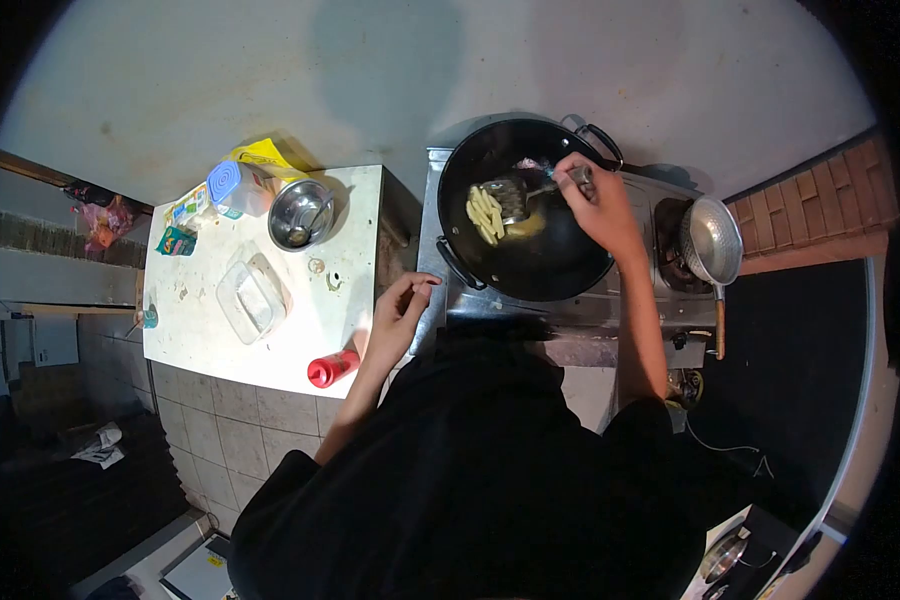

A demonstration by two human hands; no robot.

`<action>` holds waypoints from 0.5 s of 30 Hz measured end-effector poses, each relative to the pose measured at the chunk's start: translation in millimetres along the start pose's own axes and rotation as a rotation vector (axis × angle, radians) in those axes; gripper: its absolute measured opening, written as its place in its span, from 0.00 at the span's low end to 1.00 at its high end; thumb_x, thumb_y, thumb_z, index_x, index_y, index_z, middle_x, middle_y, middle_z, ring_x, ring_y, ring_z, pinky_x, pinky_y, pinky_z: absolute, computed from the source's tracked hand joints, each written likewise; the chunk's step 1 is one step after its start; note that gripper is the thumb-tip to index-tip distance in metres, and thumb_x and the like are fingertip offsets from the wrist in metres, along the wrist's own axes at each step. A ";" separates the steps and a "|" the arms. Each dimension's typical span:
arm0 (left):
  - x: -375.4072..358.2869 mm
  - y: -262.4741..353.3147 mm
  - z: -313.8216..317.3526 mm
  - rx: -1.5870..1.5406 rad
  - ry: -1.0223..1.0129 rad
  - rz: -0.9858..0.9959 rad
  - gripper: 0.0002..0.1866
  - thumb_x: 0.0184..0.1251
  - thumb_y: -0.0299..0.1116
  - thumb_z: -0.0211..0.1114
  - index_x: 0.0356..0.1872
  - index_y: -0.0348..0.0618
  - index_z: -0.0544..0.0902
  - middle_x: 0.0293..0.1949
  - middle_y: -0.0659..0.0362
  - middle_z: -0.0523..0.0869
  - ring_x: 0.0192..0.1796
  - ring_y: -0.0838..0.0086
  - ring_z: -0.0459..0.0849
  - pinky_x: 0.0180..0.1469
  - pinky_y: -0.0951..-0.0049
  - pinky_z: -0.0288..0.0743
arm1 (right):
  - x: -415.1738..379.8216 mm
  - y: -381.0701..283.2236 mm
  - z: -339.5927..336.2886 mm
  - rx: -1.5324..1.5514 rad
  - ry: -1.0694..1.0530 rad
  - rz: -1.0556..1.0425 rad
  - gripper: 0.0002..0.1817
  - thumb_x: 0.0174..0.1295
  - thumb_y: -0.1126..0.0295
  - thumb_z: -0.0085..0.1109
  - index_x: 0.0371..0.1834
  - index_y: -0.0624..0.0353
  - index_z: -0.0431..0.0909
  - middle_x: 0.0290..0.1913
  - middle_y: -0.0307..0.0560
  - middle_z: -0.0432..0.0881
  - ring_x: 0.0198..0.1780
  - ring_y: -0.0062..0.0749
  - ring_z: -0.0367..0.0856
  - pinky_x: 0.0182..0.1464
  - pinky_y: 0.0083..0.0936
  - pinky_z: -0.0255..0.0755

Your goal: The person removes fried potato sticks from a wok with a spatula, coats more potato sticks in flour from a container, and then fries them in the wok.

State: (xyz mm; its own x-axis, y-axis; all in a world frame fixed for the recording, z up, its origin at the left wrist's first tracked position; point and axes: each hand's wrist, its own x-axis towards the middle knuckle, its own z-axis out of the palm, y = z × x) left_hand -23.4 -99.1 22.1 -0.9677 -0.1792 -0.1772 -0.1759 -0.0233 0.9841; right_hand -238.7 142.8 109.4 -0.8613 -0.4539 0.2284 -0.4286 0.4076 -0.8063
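My right hand [592, 208] is closed around the handle of a metal spatula [511, 200], above a large black wok [570, 270] on the stove. The spatula's blade dips into the wok, touching or right beside a pile of pale yellow potato strips [483, 214]. Yellowish liquid lies around the strips at the wok's bottom. My left hand [402, 312] hovers between the white table and the stove, left of the wok's near handle. Its fingers are loosely bent, thumb close to the index finger, with nothing visible in them.
On the white table [195, 310] are a steel bowl [298, 232], a clear plastic container [247, 302], a blue-lidded tub [232, 190], a green packet [176, 241] and a red bottle [332, 369]. A wooden-handled pan [712, 243] sits on the right burner, its handle jutting toward me.
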 end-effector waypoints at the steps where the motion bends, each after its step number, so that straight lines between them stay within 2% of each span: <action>1: -0.3 0.0 0.0 0.000 0.000 -0.002 0.11 0.79 0.37 0.57 0.49 0.41 0.82 0.36 0.69 0.77 0.38 0.87 0.72 0.41 0.84 0.65 | -0.7 -11.8 0.6 0.001 -0.001 0.001 0.05 0.69 0.71 0.56 0.36 0.61 0.75 0.19 0.33 0.67 0.23 0.16 0.60 0.27 0.20 0.57; 4: -0.8 0.9 1.9 -0.009 0.002 -0.004 0.11 0.79 0.37 0.57 0.49 0.41 0.82 0.36 0.69 0.77 0.38 0.87 0.71 0.41 0.84 0.65 | -1.5 -34.6 0.3 -0.079 -0.007 -0.093 0.04 0.66 0.73 0.57 0.36 0.61 0.74 0.18 0.42 0.62 0.21 0.19 0.58 0.25 0.24 0.56; 5: -1.1 2.2 3.6 -0.004 0.014 0.005 0.11 0.79 0.37 0.57 0.48 0.41 0.82 0.36 0.69 0.76 0.38 0.87 0.71 0.41 0.84 0.64 | -2.0 -42.7 -2.1 -0.079 -0.009 -0.094 0.04 0.66 0.73 0.57 0.36 0.61 0.74 0.18 0.42 0.62 0.21 0.19 0.58 0.25 0.24 0.56; 7: -0.8 2.6 3.9 0.001 0.026 0.014 0.11 0.79 0.37 0.57 0.48 0.41 0.82 0.35 0.69 0.76 0.37 0.87 0.70 0.40 0.85 0.64 | -3.8 -56.6 -6.9 -0.161 -0.032 -0.090 0.05 0.64 0.72 0.56 0.38 0.63 0.75 0.24 0.56 0.76 0.23 0.40 0.77 0.31 0.30 0.69; 8: -0.6 2.1 4.1 -0.001 0.027 0.016 0.11 0.79 0.36 0.56 0.48 0.41 0.82 0.35 0.69 0.75 0.37 0.87 0.70 0.39 0.85 0.63 | -5.5 -58.8 -8.5 -0.163 -0.033 -0.090 0.05 0.64 0.72 0.56 0.38 0.63 0.75 0.24 0.56 0.76 0.23 0.40 0.77 0.31 0.30 0.69; 10: -0.2 1.7 4.4 -0.004 0.027 0.018 0.11 0.79 0.36 0.56 0.48 0.41 0.82 0.35 0.70 0.75 0.36 0.87 0.69 0.39 0.85 0.63 | -8.9 -61.6 -11.4 -0.226 -0.037 -0.124 0.06 0.63 0.72 0.57 0.39 0.62 0.75 0.29 0.58 0.79 0.27 0.47 0.80 0.34 0.34 0.72; 15: -0.2 3.0 3.4 -0.013 0.009 -0.006 0.11 0.80 0.36 0.56 0.48 0.41 0.82 0.33 0.71 0.74 0.35 0.88 0.68 0.38 0.84 0.62 | -18.9 -63.9 -3.9 -0.175 -0.084 -0.115 0.06 0.62 0.72 0.58 0.39 0.61 0.75 0.31 0.56 0.81 0.30 0.48 0.82 0.35 0.36 0.73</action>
State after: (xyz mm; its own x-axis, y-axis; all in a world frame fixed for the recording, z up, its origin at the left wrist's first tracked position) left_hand -24.4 -95.8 25.0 -0.9651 -0.1876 -0.1829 -0.1791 -0.0373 0.9831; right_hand -196.1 128.4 158.7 -0.7817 -0.5664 0.2611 -0.5694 0.4773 -0.6693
